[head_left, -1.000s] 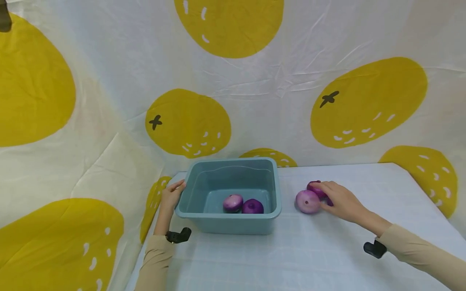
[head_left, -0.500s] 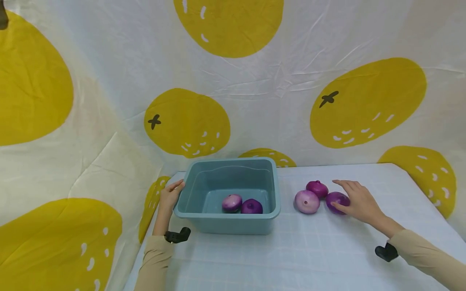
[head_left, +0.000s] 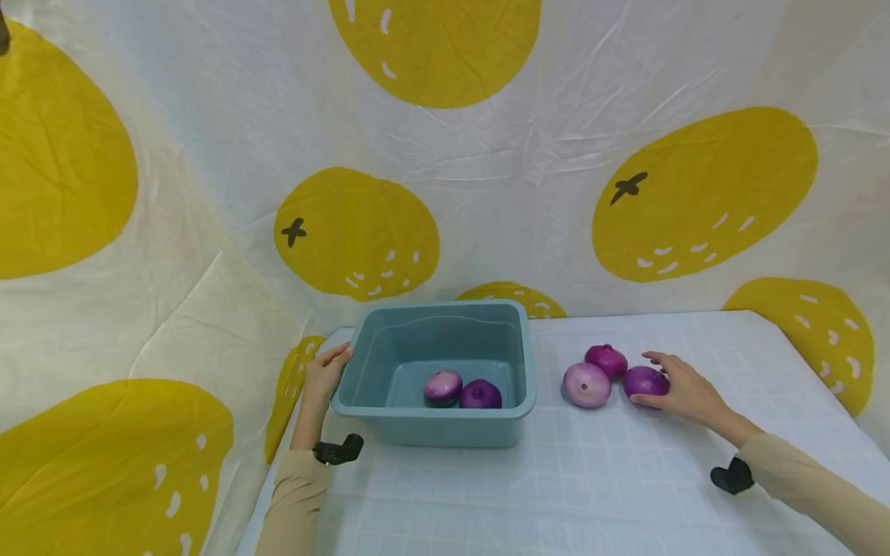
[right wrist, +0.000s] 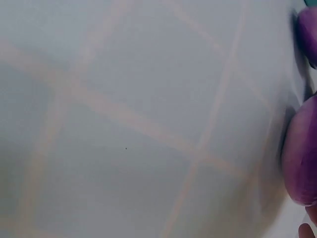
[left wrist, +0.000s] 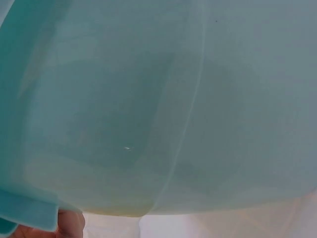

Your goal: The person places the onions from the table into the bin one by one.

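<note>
A blue-green plastic basin (head_left: 445, 428) stands on the table, with a pale purple onion (head_left: 443, 388) and a darker onion (head_left: 480, 394) inside. My left hand (head_left: 325, 377) holds the basin's left rim; a bit of that hand shows under the rim (left wrist: 29, 210) in the left wrist view. To the right of the basin, my right hand (head_left: 684, 390) has its thumb in front of a purple onion (head_left: 643, 384) and its fingers behind, gripping it on the table. Beside it lie a pale onion (head_left: 586, 385) and a magenta onion (head_left: 607, 361).
A light checked cloth covers the table (head_left: 556, 494). Behind and to the left hangs a white curtain (head_left: 501, 224) printed with big yellow fruit. A black wrist camera (head_left: 733, 476) sits at the right sleeve, another (head_left: 339, 449) at the left.
My right hand has moved right, away from the magenta onion to the rightmost purple one, and its fingers have drawn in around it. The left hand stays on the basin.
</note>
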### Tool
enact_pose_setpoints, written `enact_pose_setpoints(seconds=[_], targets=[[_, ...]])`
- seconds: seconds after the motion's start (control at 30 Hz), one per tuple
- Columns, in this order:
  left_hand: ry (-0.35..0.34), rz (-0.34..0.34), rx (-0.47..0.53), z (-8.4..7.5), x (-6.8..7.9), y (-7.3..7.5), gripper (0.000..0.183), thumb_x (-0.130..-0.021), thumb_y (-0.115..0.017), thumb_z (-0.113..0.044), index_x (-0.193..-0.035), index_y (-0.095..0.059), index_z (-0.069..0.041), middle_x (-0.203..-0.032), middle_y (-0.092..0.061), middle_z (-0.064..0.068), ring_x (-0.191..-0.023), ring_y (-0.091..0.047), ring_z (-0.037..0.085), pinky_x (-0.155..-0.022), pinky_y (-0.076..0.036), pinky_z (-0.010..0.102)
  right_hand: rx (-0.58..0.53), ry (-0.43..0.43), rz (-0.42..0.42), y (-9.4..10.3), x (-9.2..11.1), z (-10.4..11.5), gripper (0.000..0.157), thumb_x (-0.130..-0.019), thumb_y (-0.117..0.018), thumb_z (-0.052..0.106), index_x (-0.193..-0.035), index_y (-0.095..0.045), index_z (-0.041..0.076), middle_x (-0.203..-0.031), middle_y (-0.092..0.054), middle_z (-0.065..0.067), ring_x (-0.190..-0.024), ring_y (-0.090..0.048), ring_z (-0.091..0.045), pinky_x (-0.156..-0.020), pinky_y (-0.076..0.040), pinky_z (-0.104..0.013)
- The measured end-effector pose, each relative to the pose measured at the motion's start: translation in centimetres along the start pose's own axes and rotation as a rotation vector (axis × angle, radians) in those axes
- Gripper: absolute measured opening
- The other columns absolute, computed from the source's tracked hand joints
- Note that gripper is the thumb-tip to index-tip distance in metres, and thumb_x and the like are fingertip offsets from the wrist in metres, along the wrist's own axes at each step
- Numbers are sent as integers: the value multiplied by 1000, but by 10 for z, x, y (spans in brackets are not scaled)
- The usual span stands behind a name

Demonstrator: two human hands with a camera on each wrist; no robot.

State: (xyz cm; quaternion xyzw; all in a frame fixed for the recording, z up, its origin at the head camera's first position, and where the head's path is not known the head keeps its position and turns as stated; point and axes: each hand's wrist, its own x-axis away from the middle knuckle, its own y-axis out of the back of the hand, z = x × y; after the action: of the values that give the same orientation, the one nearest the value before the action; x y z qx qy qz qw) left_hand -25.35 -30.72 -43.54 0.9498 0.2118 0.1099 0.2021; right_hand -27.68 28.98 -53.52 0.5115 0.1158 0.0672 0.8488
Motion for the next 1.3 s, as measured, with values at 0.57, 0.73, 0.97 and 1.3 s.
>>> enact_pose_setpoints(seconds=[0.57, 0.73, 0.97, 1.3], targets=[[17, 4, 41, -2, 0, -3, 45, -87, -58, -34, -125, -55, -10, -138, -44, 15, -126, -40, 32, -102, -32, 48, -71, 63, 11, -25, -15, -8, 80, -61, -77, 51, -118, -49, 1, -111, -57, -19, -98, -55, -35, -77, -48, -50], [21, -8, 37, 0, -2, -2, 45, -86, -58, -35, -124, -56, -10, -137, -45, 15, -126, -40, 32, -103, -32, 48, -115, 52, 24, -27, -16, -7, 80, -60, -79, 47, -118, -48, 0, -113, -56, -21, -100, -54, -37, -77, -48, -51], [23, -16, 27, -2, -1, 0, 47, -86, -59, -37, -125, -56, -11, -137, -46, 13, -128, -38, 31, -106, -28, 48, -155, 13, 19, -32, -16, -10, 83, -60, -79, 47, -119, -44, 0, -114, -53, -23, -101, -52, -39, -78, -48, -53], [21, -9, 41, -2, -1, 0, 45, -87, -58, -34, -124, -56, -10, -137, -46, 13, -129, -37, 31, -106, -27, 48, -190, -29, -2, -34, -6, -4, 83, -60, -79, 46, -119, -43, 0, -112, -52, -26, -98, -54, -40, -77, -48, -52]])
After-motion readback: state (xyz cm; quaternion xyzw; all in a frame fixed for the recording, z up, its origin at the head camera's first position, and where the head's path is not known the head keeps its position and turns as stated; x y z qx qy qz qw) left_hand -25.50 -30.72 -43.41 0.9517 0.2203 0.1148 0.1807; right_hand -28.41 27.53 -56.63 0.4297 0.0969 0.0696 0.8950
